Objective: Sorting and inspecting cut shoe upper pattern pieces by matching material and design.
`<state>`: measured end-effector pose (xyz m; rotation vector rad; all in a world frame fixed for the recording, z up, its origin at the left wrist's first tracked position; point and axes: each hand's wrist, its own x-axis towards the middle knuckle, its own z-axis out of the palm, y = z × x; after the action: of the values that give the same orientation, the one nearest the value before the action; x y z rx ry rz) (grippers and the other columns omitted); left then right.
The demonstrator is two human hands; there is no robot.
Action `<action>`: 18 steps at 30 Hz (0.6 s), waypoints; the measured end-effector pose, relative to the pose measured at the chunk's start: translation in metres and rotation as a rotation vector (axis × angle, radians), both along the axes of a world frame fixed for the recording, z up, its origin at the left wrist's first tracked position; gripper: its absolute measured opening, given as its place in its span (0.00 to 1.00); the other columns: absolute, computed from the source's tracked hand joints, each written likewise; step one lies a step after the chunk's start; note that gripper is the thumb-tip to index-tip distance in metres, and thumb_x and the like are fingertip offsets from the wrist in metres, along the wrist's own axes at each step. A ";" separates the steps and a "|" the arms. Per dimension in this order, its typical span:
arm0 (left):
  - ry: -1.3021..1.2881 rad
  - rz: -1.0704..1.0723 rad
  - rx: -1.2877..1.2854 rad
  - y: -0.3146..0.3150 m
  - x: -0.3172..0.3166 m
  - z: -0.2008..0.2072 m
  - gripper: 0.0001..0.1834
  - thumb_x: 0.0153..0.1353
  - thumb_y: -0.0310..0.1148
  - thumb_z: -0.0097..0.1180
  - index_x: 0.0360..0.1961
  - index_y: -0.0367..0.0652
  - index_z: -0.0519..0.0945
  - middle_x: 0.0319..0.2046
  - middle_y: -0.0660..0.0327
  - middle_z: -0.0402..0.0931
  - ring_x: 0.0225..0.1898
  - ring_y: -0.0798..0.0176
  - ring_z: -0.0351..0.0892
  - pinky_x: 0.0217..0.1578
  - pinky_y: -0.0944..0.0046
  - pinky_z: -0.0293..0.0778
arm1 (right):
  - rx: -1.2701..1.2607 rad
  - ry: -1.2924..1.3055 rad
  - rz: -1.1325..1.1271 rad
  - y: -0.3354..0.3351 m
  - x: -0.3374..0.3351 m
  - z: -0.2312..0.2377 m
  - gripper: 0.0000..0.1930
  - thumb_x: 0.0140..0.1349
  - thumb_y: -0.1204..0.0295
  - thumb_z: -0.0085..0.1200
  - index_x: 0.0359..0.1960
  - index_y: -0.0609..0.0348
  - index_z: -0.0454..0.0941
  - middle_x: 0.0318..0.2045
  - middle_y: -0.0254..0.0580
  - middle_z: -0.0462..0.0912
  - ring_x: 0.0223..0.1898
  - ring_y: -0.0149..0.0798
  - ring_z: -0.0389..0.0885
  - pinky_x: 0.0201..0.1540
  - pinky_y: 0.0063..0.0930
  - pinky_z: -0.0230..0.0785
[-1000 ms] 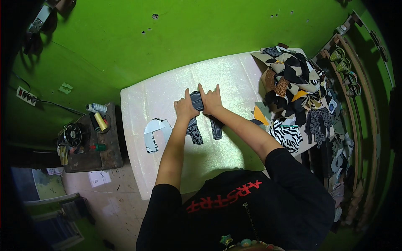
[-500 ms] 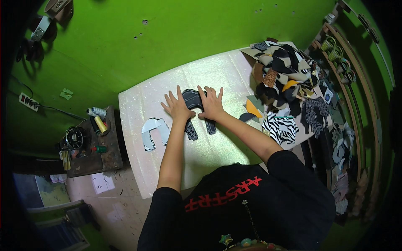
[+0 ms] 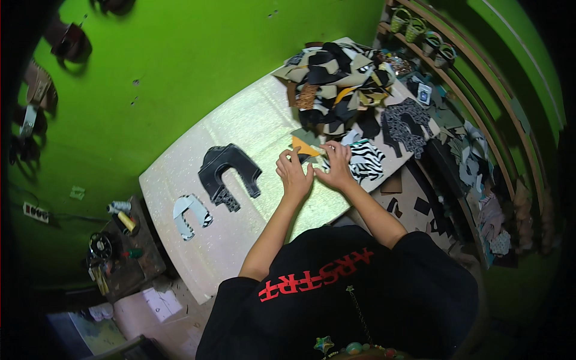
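Both my hands are over the right part of the pale sparkly table, side by side, thumbs pointing toward each other. My left hand (image 3: 294, 174) has bent, parted fingers beside a small dark scrap (image 3: 308, 158) and a yellow-orange scrap (image 3: 305, 146). My right hand (image 3: 337, 167) rests its parted fingers between the yellow-orange scrap and a zebra-striped piece (image 3: 367, 161). I see nothing gripped in either hand. Farther left lies a black U-shaped piece (image 3: 231, 165) with a patterned piece (image 3: 226, 199) partly beneath it. A smaller pale U-shaped piece (image 3: 187, 207) with patterned edges sits nearer the left edge.
A big heap of mixed scraps (image 3: 336, 78) covers the far right of the table (image 3: 198, 144). Grey-black patterned pieces (image 3: 408, 123) lie beside it. Wooden racks (image 3: 474, 84) stand at right. A low stand (image 3: 141, 264) with thread spools (image 3: 126, 222) is at left.
My hands have left the black U-shaped piece and moved right to the scraps by the zebra-striped piece. The black piece now lies uncovered. The view has swung right.
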<state>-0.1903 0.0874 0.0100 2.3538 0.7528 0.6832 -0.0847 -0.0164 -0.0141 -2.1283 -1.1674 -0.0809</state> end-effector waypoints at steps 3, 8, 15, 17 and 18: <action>0.051 -0.149 0.078 -0.020 0.025 -0.003 0.23 0.45 0.32 0.55 0.46 0.45 0.69 0.42 0.54 0.62 0.45 0.50 0.59 0.43 0.52 0.55 | 0.130 -0.096 -0.147 -0.036 0.044 -0.001 0.24 0.40 0.62 0.58 0.43 0.52 0.70 0.42 0.42 0.65 0.51 0.45 0.60 0.56 0.49 0.40; -0.020 -0.303 0.028 -0.052 0.070 -0.006 0.20 0.45 0.32 0.54 0.43 0.45 0.71 0.40 0.56 0.66 0.46 0.50 0.60 0.43 0.52 0.57 | -0.101 -0.100 -0.471 -0.071 0.118 -0.005 0.19 0.49 0.64 0.53 0.43 0.55 0.70 0.42 0.41 0.69 0.48 0.45 0.63 0.54 0.49 0.43; 0.061 -0.450 -0.019 -0.074 0.105 -0.020 0.16 0.45 0.33 0.56 0.39 0.50 0.74 0.44 0.59 0.65 0.50 0.51 0.58 0.48 0.52 0.55 | -0.438 0.024 -0.461 -0.064 0.174 -0.026 0.27 0.52 0.58 0.53 0.51 0.57 0.65 0.47 0.47 0.68 0.52 0.48 0.62 0.55 0.52 0.44; 0.072 -0.412 -0.018 -0.076 0.109 -0.028 0.16 0.45 0.33 0.56 0.39 0.50 0.74 0.44 0.59 0.65 0.50 0.51 0.58 0.48 0.51 0.55 | -0.536 0.062 -0.482 -0.056 0.177 -0.024 0.33 0.45 0.58 0.61 0.52 0.57 0.63 0.48 0.49 0.66 0.53 0.49 0.61 0.54 0.48 0.47; 0.084 -0.395 -0.019 -0.077 0.110 -0.029 0.16 0.45 0.33 0.56 0.39 0.50 0.74 0.44 0.59 0.65 0.50 0.51 0.58 0.48 0.51 0.55 | -0.534 0.057 -0.466 -0.054 0.179 -0.023 0.33 0.45 0.58 0.61 0.52 0.57 0.63 0.48 0.49 0.66 0.53 0.49 0.61 0.54 0.48 0.47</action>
<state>-0.0804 0.0106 -0.0193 2.4251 0.3076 0.4066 0.0946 -0.0703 -0.0369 -2.8226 -0.6825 0.0931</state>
